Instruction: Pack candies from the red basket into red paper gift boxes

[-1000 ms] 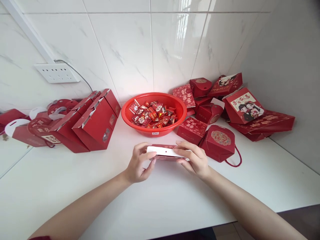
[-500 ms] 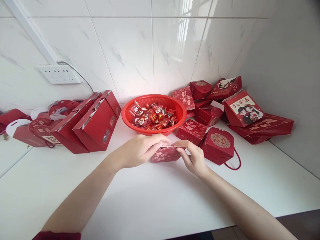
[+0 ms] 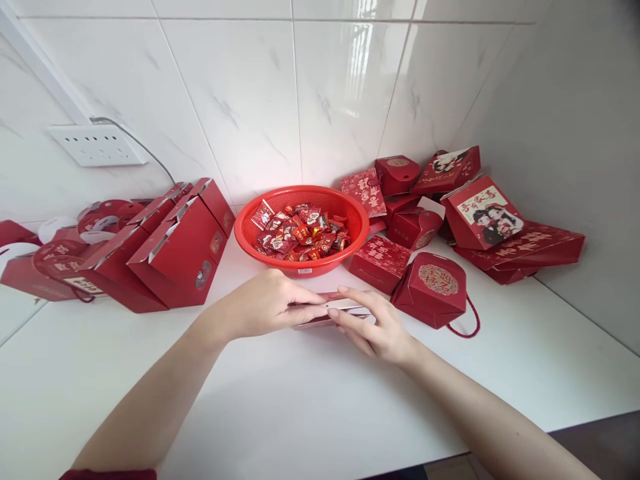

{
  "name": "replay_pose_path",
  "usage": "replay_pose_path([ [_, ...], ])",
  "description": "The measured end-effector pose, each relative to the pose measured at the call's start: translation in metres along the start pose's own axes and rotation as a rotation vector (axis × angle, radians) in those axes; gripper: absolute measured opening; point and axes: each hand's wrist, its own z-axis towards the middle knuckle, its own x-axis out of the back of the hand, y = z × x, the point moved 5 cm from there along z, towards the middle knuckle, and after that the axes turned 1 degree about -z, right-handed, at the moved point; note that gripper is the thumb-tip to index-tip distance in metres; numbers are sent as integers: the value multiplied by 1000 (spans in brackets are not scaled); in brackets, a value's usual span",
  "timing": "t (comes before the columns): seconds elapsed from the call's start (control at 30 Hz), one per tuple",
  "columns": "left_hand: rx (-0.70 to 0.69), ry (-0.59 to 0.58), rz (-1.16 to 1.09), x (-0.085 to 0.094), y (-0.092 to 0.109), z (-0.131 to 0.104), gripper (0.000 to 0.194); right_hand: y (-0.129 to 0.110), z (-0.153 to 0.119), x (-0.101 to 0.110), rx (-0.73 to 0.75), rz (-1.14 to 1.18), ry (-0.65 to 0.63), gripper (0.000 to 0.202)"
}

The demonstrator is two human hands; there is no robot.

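Between my hands is a small red patterned candy box (image 3: 320,322), held just above or on the table in front of the basket. Its top faces me, with a pale inner flap (image 3: 354,305) showing. My left hand (image 3: 265,303) pinches the box's left side between thumb and fingers. From the right, my right hand (image 3: 377,327) has its fingers bent over the flap and upper edges, fingertips near my left thumb. Most of the box is hidden by my fingers. Just beyond it stands a red plastic basket (image 3: 243,233) holding wrapped candies (image 3: 300,233).
Upright red boxes (image 3: 173,247) stand in a group at the left. On the right lie several red gift boxes, among them one with a rope handle (image 3: 435,290) and one with a couple's picture (image 3: 483,213). A power socket (image 3: 97,145) is on the tiled wall.
The box has turned so its top and pale inner flap show more. My right fingers have moved over the flap toward my left hand. The view has shifted slightly.
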Motion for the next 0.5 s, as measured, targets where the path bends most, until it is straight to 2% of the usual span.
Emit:
replay_pose_path([
  [0.2,31,113,164,7,-4,-6,37,-6,3,2,25,86,-7,33],
  [0.37,95,166,242,11,-6,-5,42,-9,1,11,64,-17,76,27],
  [0.43,141,235,226,8,-9,-2,43,-6,4,12,68,-32,28,27],
  [0.5,195,354,157,5,-17,1,34,0,9,10,20,-17,-45,31],
])
